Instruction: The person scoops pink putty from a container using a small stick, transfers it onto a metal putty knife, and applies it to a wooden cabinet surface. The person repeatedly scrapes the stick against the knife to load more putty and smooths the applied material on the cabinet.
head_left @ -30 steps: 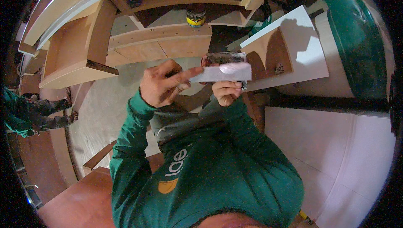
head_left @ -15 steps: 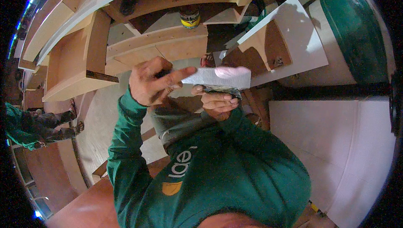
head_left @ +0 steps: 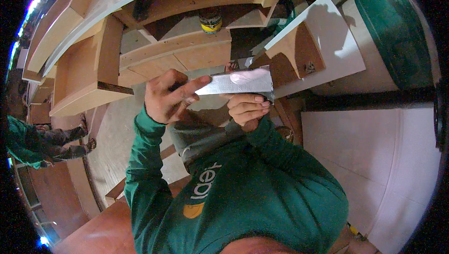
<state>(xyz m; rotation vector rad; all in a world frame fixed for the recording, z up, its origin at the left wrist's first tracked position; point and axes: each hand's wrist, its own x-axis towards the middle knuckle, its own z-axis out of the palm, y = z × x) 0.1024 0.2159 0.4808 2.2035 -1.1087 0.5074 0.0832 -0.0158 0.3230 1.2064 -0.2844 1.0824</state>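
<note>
In front of my body I hold up a flat silvery blade (head_left: 217,87) with a smear of pale pink paste (head_left: 247,75) on its upper face. My left hand (head_left: 166,95) is closed at the blade's left end, the index finger stretched along it and the thumb below. Curled under the right half is my right hand (head_left: 247,110), its fingers closed on the underside. A dark edge (head_left: 268,97) shows below the blade's right corner; I cannot tell whether it is a separate piece. The grip beneath is hidden.
A wooden cabinet frame with an open drawer (head_left: 84,73) stands ahead and left. A yellow-labelled can (head_left: 211,22) sits on its ledge. At right are a white panel with a brown cut-out (head_left: 343,55), a green curved object (head_left: 393,29) and white boards (head_left: 355,155). Another person's legs (head_left: 63,139) show far left.
The silvery blade has shifted slightly left and its top face has tilted, so the dark underside shows less. Both hands have stayed on it.
</note>
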